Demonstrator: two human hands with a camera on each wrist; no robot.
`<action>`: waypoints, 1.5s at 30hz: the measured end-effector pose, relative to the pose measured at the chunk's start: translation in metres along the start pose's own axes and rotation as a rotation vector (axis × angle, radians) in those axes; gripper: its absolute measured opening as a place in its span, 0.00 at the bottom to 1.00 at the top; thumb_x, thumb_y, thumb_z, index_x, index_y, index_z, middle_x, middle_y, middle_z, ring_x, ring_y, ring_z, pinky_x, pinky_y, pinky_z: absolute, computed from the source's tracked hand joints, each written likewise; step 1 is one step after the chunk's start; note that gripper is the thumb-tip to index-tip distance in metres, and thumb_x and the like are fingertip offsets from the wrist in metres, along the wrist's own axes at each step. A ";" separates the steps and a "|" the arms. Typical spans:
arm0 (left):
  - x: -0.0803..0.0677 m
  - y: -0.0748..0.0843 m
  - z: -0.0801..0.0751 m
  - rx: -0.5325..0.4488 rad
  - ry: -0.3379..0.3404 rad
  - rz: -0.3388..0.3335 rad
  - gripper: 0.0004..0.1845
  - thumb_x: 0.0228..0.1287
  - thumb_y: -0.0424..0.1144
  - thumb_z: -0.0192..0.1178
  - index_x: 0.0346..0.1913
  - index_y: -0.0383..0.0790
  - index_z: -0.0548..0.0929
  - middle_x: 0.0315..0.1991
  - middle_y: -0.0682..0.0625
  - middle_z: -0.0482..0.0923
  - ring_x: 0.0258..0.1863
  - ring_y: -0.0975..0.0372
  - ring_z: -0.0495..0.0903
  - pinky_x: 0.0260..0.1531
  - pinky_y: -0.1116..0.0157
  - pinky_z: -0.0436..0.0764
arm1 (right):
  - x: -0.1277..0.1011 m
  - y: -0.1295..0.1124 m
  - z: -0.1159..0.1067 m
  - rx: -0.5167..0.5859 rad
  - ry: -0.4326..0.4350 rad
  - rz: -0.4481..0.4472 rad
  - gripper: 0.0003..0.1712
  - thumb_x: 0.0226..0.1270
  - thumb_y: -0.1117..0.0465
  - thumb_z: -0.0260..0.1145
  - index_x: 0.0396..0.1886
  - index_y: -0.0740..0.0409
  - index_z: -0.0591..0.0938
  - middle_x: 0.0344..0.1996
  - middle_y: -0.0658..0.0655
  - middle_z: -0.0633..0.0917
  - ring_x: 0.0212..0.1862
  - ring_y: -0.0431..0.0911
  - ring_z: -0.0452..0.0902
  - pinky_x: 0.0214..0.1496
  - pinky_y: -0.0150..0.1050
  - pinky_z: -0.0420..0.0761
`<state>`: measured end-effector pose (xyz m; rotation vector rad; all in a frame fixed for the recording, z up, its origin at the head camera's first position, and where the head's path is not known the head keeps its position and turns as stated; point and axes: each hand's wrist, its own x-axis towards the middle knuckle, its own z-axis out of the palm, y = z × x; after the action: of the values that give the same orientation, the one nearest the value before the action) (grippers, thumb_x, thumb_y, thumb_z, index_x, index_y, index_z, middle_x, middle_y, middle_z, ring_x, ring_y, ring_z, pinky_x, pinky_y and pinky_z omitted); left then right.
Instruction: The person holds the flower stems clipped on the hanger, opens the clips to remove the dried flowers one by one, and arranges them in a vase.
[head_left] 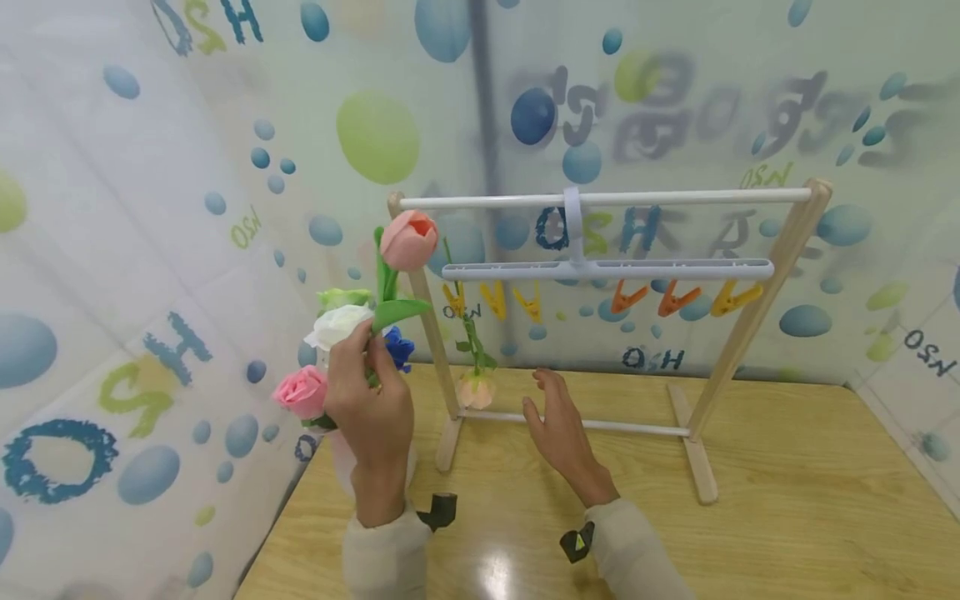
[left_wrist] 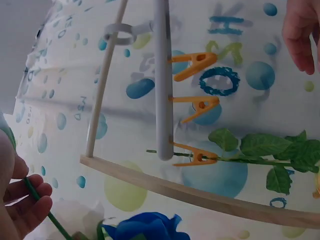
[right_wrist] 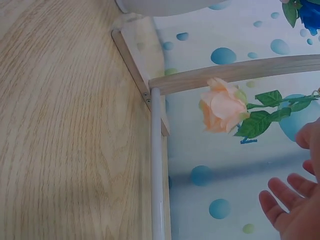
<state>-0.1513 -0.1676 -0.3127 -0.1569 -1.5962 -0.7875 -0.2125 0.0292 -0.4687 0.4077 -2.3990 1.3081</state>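
My left hand [head_left: 371, 408] pinches the green stem [left_wrist: 56, 225] of a pink tulip [head_left: 408, 240], whose bloom points up beside the rack's left post. Just below and behind it, a pink rose [head_left: 302, 392], a white flower [head_left: 341, 325] and a blue flower [head_left: 400, 348] stand in a pale vase [head_left: 343, 458], partly hidden by this hand. A peach rose [right_wrist: 222, 106] hangs head down, its stem held by the leftmost clothespin [left_wrist: 196, 156]. My right hand [head_left: 558, 433] hovers right of that rose, fingers relaxed, touching nothing.
A wooden rack [head_left: 761, 321] with white bars stands on the wood-grain table [head_left: 795, 467]. From its top bar hangs a grey-white hanger [head_left: 675, 270]. Several yellow and orange clothespins [head_left: 628, 297] dangle from the hanger. Patterned curtains [head_left: 187, 333] enclose the back and sides.
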 end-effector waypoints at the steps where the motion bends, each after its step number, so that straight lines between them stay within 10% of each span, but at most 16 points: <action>1: -0.002 -0.004 0.000 0.016 -0.018 -0.025 0.11 0.72 0.29 0.54 0.50 0.26 0.82 0.37 0.35 0.82 0.32 0.51 0.80 0.37 0.72 0.75 | 0.000 0.000 0.000 0.001 -0.002 0.002 0.25 0.74 0.59 0.59 0.68 0.59 0.67 0.65 0.61 0.71 0.63 0.56 0.73 0.56 0.55 0.78; 10: -0.013 -0.031 -0.004 0.246 -0.208 -0.256 0.11 0.70 0.30 0.54 0.49 0.29 0.80 0.39 0.36 0.82 0.34 0.46 0.80 0.35 0.51 0.79 | -0.004 0.003 0.002 -0.008 -0.023 0.025 0.25 0.75 0.59 0.58 0.67 0.59 0.68 0.66 0.61 0.71 0.61 0.57 0.75 0.51 0.55 0.80; 17: -0.015 -0.039 -0.012 0.393 -0.357 -0.311 0.14 0.73 0.35 0.55 0.57 0.35 0.80 0.46 0.34 0.82 0.44 0.40 0.81 0.40 0.43 0.78 | -0.004 0.005 0.000 -0.001 -0.034 0.040 0.24 0.75 0.59 0.59 0.67 0.59 0.68 0.66 0.61 0.71 0.61 0.60 0.75 0.51 0.56 0.80; 32: -0.012 -0.046 -0.022 0.523 -0.380 -0.352 0.12 0.72 0.36 0.51 0.51 0.34 0.79 0.29 0.33 0.81 0.25 0.37 0.79 0.23 0.42 0.76 | -0.004 0.009 0.001 -0.024 -0.037 0.051 0.23 0.75 0.58 0.58 0.65 0.60 0.69 0.64 0.61 0.72 0.58 0.58 0.77 0.49 0.53 0.81; 45: -0.010 -0.042 -0.030 0.553 -0.471 -0.481 0.17 0.76 0.47 0.52 0.46 0.34 0.80 0.37 0.34 0.82 0.38 0.34 0.80 0.30 0.40 0.75 | -0.002 0.008 -0.001 -0.042 -0.003 0.001 0.23 0.72 0.62 0.59 0.64 0.63 0.70 0.62 0.62 0.74 0.56 0.57 0.78 0.45 0.52 0.82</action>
<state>-0.1469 -0.2125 -0.3391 0.4915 -2.2871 -0.6617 -0.2143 0.0342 -0.4753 0.3970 -2.4251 1.2566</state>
